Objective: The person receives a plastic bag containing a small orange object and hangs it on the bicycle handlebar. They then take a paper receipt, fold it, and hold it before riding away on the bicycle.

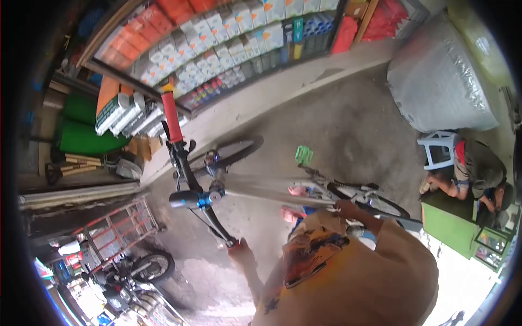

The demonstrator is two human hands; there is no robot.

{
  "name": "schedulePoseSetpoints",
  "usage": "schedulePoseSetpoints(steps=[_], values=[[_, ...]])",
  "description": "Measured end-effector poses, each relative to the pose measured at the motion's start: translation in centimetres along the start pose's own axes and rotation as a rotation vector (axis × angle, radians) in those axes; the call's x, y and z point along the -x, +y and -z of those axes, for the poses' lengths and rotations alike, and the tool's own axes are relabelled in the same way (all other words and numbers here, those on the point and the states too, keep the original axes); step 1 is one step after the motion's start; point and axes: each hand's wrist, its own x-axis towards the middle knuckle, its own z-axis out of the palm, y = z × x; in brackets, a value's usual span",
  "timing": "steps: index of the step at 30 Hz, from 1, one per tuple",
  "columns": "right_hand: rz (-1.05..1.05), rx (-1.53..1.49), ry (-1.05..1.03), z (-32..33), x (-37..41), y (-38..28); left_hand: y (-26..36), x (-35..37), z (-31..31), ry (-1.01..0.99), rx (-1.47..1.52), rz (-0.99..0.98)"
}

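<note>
My left hand [236, 249] is closed round the near end of the handlebar [187, 171] of a bicycle. The bar's far end has a red grip [171, 117]. The bicycle's pale frame [266, 186] runs to the right, with the front wheel [239, 152] turned beyond the bar and the rear wheel [380, 204] partly hidden. Fingers curled, my right hand [346, 208] is at the rear end of the frame tube; the exact part under it is hidden. A green pedal [304, 155] sticks out on the far side. The bicycle stands upright beside my body.
A glass display case [217, 54] with boxes lines the far side. Parked at lower left is a motorcycle [128, 282], near a red metal rack [119, 233]. At right, a person [484, 171] bends by a green cabinet [448, 223], a pale stool [437, 149] and a large wrapped roll [443, 76].
</note>
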Motion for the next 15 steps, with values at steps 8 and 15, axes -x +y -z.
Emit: schedulePoseSetpoints(steps=[8, 15], values=[[0.192, 0.405, 0.020, 2.8, -3.6, -1.2, 3.2, 1.6, 0.5, 0.124, 0.014, -0.257], [0.147, 0.323, -0.388, 3.2, -8.9, -1.8, 2.6, 1.4, 0.1, 0.177, -0.036, -0.195]])
